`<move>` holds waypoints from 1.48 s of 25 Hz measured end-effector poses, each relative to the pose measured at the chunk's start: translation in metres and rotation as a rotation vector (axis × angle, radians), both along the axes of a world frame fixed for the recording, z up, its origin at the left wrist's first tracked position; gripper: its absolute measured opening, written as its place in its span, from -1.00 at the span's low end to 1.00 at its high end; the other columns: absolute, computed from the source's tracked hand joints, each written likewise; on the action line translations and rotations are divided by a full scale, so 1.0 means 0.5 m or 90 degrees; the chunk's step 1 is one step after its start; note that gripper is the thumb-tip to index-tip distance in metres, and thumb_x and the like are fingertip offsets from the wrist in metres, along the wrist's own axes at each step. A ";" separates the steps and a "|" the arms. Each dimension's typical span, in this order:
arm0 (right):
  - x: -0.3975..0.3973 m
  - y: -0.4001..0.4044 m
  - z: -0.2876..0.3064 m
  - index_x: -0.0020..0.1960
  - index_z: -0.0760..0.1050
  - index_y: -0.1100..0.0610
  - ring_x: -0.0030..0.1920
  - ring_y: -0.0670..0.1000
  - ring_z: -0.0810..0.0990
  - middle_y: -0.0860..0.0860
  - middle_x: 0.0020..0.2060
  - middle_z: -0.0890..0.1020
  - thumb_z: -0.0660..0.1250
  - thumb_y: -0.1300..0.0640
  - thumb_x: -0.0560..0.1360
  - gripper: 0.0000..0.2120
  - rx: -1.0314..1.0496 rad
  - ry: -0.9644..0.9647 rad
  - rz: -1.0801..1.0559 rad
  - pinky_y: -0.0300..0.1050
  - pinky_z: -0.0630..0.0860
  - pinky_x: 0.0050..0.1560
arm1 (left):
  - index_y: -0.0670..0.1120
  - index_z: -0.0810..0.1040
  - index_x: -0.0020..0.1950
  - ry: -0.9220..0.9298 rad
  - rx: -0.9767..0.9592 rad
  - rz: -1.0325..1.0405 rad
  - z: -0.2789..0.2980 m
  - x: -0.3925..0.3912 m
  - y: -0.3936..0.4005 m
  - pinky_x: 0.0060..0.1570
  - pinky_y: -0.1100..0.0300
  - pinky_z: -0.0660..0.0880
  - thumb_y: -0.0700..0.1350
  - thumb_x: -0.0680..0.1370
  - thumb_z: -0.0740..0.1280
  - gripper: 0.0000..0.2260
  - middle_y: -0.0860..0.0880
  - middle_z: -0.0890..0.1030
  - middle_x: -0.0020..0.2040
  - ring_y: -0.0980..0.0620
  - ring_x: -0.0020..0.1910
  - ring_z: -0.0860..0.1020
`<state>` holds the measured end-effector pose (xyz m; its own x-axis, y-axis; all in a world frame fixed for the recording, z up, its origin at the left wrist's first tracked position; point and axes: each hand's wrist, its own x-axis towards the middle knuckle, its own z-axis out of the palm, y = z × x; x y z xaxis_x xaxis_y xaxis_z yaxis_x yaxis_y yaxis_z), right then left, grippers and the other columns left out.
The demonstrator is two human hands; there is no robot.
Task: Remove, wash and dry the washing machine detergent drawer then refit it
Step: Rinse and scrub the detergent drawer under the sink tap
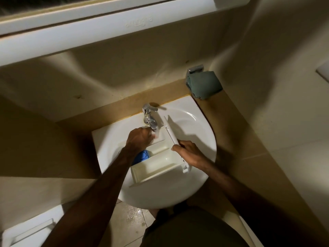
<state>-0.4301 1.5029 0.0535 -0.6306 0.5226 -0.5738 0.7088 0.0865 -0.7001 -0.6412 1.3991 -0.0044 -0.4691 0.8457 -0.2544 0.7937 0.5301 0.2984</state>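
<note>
Detergent drawer (pixel 156 164) lay across the sink (pixel 199 132), under the tap (pixel 150 116). Right hand (pixel 190 154) gripped its front panel end; left hand (pixel 140 138) reached into the far compartment w/ fingers curled, grip unclear. Blue insert (pixel 143 155) sat just below left wrist. Green cloth (pixel 204 84) hung well beyond right hand.

We see a white sink (pixel 199 132) set in a tan desk (pixel 220 118). The white detergent drawer (pixel 160 163) lies in the basin under the chrome tap (pixel 150 115). A folded grey-green cloth (pixel 204 84) rests on the desk's back right corner.
</note>
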 end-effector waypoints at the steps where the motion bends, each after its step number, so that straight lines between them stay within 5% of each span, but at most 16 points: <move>1: -0.001 -0.002 0.000 -0.34 0.51 -0.12 -0.21 0.02 0.50 -0.09 -0.36 0.55 0.33 -0.03 0.54 -0.73 -0.005 0.000 -0.006 -0.02 0.40 -0.11 | -0.08 0.63 0.27 -0.005 -0.020 0.013 0.006 -0.003 0.002 0.15 0.02 0.52 0.14 0.68 0.26 -0.64 -0.15 0.71 0.16 -0.18 0.11 0.65; 6: -0.002 -0.009 -0.007 -0.41 0.48 -0.13 -0.26 0.02 0.45 -0.09 -0.41 0.50 0.32 0.01 0.55 -0.66 -0.020 -0.001 -0.020 -0.03 0.35 -0.16 | -0.05 0.66 0.24 0.011 -0.064 0.049 0.007 -0.009 0.012 0.13 0.04 0.55 0.24 0.64 0.30 -0.59 -0.09 0.72 0.12 -0.13 0.06 0.66; 10: 0.015 0.003 -0.021 -0.16 0.55 -0.06 -0.24 0.02 0.52 -0.06 -0.34 0.57 0.29 -0.04 0.50 -0.88 0.005 0.007 -0.015 0.00 0.47 -0.10 | -0.15 0.61 0.22 -0.032 -0.005 -0.007 -0.004 0.000 -0.001 0.15 0.02 0.51 0.03 0.72 0.24 -0.71 -0.17 0.70 0.13 -0.19 0.10 0.65; 15: 0.027 -0.027 -0.048 0.37 0.47 -0.08 0.04 0.11 0.65 0.01 0.01 0.69 0.13 -0.24 0.37 -0.39 0.068 -0.015 0.020 0.09 0.60 0.14 | -0.15 0.52 0.43 -0.085 0.034 0.039 0.012 0.024 -0.026 0.26 -0.04 0.46 -0.15 0.67 0.30 -0.68 -0.19 0.63 0.30 -0.24 0.24 0.59; 18: 0.030 -0.048 -0.073 0.55 0.32 -0.08 0.21 0.16 0.61 0.07 0.22 0.64 0.06 -0.27 0.37 -0.23 0.092 -0.031 0.001 0.10 0.54 0.27 | -0.16 0.60 0.31 0.078 0.156 0.069 0.014 0.066 -0.068 0.18 -0.11 0.50 -0.20 0.49 0.41 -0.62 -0.19 0.62 0.22 -0.28 0.15 0.58; 21: 0.026 -0.073 -0.096 0.59 0.29 -0.05 0.31 0.17 0.56 0.09 0.33 0.59 0.03 -0.25 0.37 -0.19 0.085 -0.018 -0.055 0.11 0.49 0.36 | -0.20 0.63 0.24 0.158 0.255 0.076 0.008 0.141 -0.116 0.26 -0.19 0.49 -0.17 0.51 0.37 -0.69 -0.20 0.63 0.21 -0.26 0.18 0.58; 26: 0.024 -0.109 -0.125 0.64 0.23 0.01 0.39 0.18 0.51 0.11 0.44 0.52 0.06 -0.23 0.38 -0.15 0.093 0.015 -0.096 0.15 0.45 0.41 | -0.20 0.61 0.33 0.110 0.115 0.026 -0.020 0.138 -0.108 0.33 -0.15 0.51 0.03 0.63 0.19 -0.57 -0.18 0.69 0.23 -0.21 0.18 0.64; 30: 0.021 -0.114 -0.130 0.65 0.21 0.00 0.41 0.18 0.50 0.10 0.46 0.50 0.07 -0.23 0.37 -0.14 0.100 0.028 -0.104 0.17 0.44 0.41 | -0.08 0.64 0.35 -0.053 0.120 -0.029 -0.006 0.097 -0.078 0.23 -0.02 0.53 -0.22 0.64 0.27 -0.68 -0.13 0.70 0.26 -0.21 0.17 0.65; 32: 0.021 -0.115 -0.130 0.65 0.22 0.00 0.41 0.18 0.49 0.11 0.46 0.50 0.08 -0.23 0.37 -0.14 0.103 0.030 -0.108 0.17 0.43 0.42 | -0.01 0.62 0.40 -0.073 0.139 -0.036 0.006 0.097 -0.070 0.20 -0.01 0.56 -0.37 0.56 0.31 -0.53 -0.12 0.69 0.29 -0.21 0.18 0.65; 35: 0.022 -0.114 -0.129 0.65 0.22 0.01 0.39 0.18 0.51 0.11 0.44 0.51 0.08 -0.23 0.36 -0.13 0.105 0.034 -0.108 0.17 0.45 0.41 | 0.01 0.51 0.52 -0.094 0.166 -0.060 -0.001 0.108 -0.075 0.39 -0.02 0.48 -0.51 0.43 0.27 -0.28 -0.07 0.59 0.44 -0.17 0.37 0.56; 37: 0.022 -0.116 -0.130 0.65 0.21 0.00 0.38 0.18 0.51 0.11 0.44 0.51 0.08 -0.24 0.36 -0.12 0.106 0.032 -0.104 0.17 0.46 0.40 | 0.02 0.38 0.60 -0.107 0.156 -0.060 0.000 0.106 -0.084 0.50 -0.02 0.39 -0.45 0.51 0.25 -0.31 -0.04 0.48 0.54 -0.13 0.49 0.47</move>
<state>-0.4192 1.4448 -0.0114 -0.5554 0.7050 -0.4410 0.6873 0.0906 -0.7207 -0.5882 1.3571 -0.0045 -0.3542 0.9292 -0.1049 0.7647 0.3524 0.5395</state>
